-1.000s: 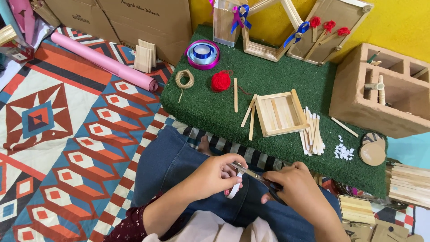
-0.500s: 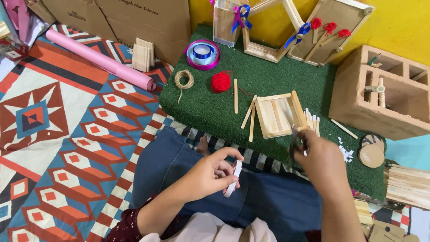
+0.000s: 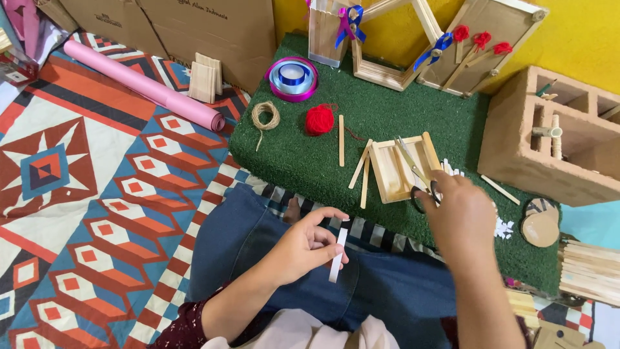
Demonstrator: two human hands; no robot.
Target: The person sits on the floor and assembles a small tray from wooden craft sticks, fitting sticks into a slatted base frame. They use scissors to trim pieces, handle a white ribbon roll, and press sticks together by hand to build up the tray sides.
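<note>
L hand (image 3: 303, 249) stays over the lap, grip pinched on a thin white strip (image 3: 337, 256) hanging down between thumb & fingers. R hand (image 3: 460, 216) has left the lap since a sec ago & now reaches over the green mat (image 3: 290, 161), grip closed on scissors (image 3: 416, 171), blades lying across the small wooden stick frame (image 3: 403, 169). So cutting looks done; scissors seem to be getting set down. Red yarn ball (image 3: 320, 119) & twine coil (image 3: 265, 116) sit well apart, untouched.

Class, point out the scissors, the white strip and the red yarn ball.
scissors (image 3: 413, 165), head view, on the blades.
white strip (image 3: 337, 258), head view, mid-length.
red yarn ball (image 3: 319, 120), head view, centre.
</note>
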